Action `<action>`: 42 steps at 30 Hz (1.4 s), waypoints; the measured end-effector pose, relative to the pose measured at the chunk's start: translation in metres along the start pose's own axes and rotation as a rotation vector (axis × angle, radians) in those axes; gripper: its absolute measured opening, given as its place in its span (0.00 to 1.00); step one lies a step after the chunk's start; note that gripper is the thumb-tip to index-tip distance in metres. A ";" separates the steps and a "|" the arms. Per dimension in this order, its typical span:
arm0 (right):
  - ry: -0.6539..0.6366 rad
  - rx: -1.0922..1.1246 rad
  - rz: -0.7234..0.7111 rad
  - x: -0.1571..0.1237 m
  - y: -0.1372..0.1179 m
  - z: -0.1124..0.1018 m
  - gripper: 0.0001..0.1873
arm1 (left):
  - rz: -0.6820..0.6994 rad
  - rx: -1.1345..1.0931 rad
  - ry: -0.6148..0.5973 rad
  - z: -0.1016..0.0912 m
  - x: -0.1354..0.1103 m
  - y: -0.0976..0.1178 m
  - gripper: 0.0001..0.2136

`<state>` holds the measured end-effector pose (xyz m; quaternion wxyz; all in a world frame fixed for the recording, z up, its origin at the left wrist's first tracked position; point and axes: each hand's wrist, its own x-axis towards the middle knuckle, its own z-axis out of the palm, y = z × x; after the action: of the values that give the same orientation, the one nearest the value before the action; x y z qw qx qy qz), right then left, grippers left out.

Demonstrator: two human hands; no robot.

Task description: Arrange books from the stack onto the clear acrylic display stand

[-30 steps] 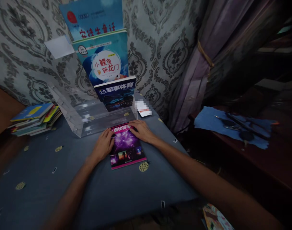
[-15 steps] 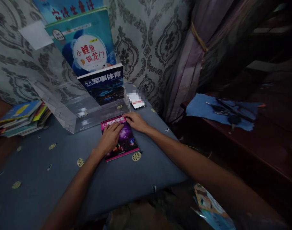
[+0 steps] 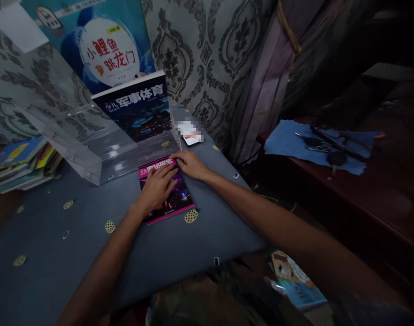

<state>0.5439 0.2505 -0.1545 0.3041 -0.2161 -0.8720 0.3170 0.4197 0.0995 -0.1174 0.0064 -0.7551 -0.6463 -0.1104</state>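
A purple-covered book [image 3: 180, 203] lies flat on the blue-grey cloth [image 3: 57, 244], just in front of a clear acrylic display stand [image 3: 91, 149]. My left hand [image 3: 157, 186] rests flat on the book's cover, fingers stretched out. My right hand [image 3: 190, 164] lies at the book's top right corner, fingers extended and touching its upper edge. In the stand a dark blue book [image 3: 135, 108] leans upright on the lowest step, with a light blue book [image 3: 101, 45] behind and above it.
A stack of books [image 3: 18, 163] sits at the left edge. A phone [image 3: 190, 136] lies by the stand's right end. A curtain [image 3: 261, 77] hangs behind; right of it a dark wooden table holds a blue cloth [image 3: 295, 145] with scissors. More books [image 3: 295, 280] lie on the floor.
My left hand slid from the book's left edge onto its cover. The view shifted, so the stand and books sit further left and closer. My right hand stays at the top corner.
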 end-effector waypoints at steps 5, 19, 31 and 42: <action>-0.009 -0.021 -0.005 -0.001 -0.004 -0.001 0.20 | 0.027 0.005 0.061 -0.001 -0.001 0.008 0.17; -0.010 -0.047 -0.032 -0.001 -0.004 0.000 0.19 | 0.246 -0.038 -0.030 -0.018 -0.025 0.035 0.24; -0.057 -0.098 -0.030 -0.002 -0.010 -0.002 0.17 | 0.251 0.023 0.071 -0.007 -0.042 0.044 0.17; -0.059 -0.122 -0.048 -0.002 -0.008 -0.002 0.17 | 0.264 0.050 0.125 -0.002 -0.044 0.045 0.16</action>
<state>0.5450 0.2445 -0.1484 0.2720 -0.2038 -0.9031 0.2623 0.4572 0.0487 -0.1167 0.0796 -0.8248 -0.5422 -0.1393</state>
